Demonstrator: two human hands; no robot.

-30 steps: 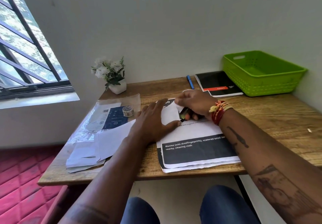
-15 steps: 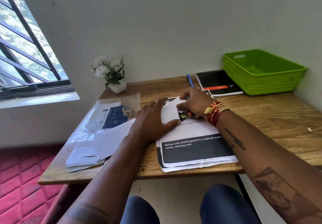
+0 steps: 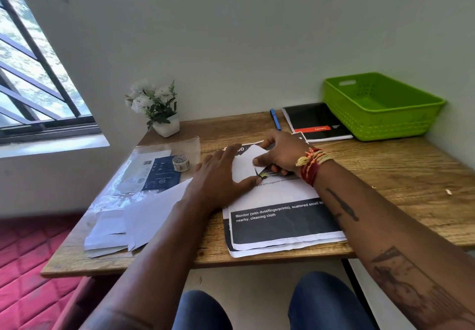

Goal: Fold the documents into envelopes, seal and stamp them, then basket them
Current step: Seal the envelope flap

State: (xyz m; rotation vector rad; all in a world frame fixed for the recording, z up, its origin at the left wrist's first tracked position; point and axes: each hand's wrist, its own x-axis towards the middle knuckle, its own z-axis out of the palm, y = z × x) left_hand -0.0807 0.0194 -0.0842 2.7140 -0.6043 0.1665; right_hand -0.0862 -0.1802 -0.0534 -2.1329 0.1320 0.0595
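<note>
A small folded white paper (image 3: 244, 166) lies on top of the stack of printed documents (image 3: 282, 224) at the table's front middle. My left hand (image 3: 218, 178) presses flat on the paper's left side, thumb along its lower edge. My right hand (image 3: 282, 153), with red and yellow threads on the wrist, pinches the paper's right corner between thumb and fingers. A dark object with a bit of green shows just under that corner. The green basket (image 3: 380, 108) stands at the back right; nothing shows in its visible part.
A pile of white envelopes (image 3: 144, 216) lies front left, partly on a clear plastic packet (image 3: 151, 175) that carries a tape roll (image 3: 181, 162). A potted white flower (image 3: 156, 108) stands back left. A blue pen (image 3: 275, 120) and a black notebook (image 3: 316, 121) lie beside the basket.
My right hand has shifted a little toward the far side and now pinches the white paper's right corner, which is raised more. My left hand stays pressed in place.
</note>
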